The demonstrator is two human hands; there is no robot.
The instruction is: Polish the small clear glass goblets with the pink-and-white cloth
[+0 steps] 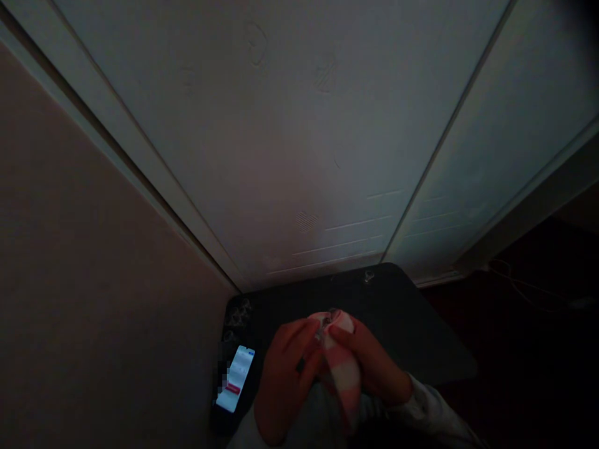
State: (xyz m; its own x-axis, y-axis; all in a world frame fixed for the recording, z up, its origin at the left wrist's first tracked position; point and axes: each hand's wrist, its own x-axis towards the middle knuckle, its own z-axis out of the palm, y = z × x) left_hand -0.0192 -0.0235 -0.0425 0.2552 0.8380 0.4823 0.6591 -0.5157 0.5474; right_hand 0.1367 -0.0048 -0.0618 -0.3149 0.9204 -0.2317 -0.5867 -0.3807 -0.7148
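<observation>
Both hands are together over the near part of a dark tabletop [397, 337]. A pink-and-white striped cloth [344, 368] is bunched between them, its lower end hanging down toward my lap. My right hand [374, 358] grips the cloth from the right, thumb pressed on its top. On the other side, the curled fingers of my left hand [287, 362] close on the cloth's edge. A small shiny, clear-looking thing [322, 329] shows in the folds between the fingertips; dim light hides its kind.
A lit phone [236, 379] lies at the table's left edge. Several small clear pieces [239, 312] cluster at the back left corner, and another clear piece [369, 276] stands near the back edge. A pale panelled surface [299, 156] rises behind; a wall [116, 280] borders the left.
</observation>
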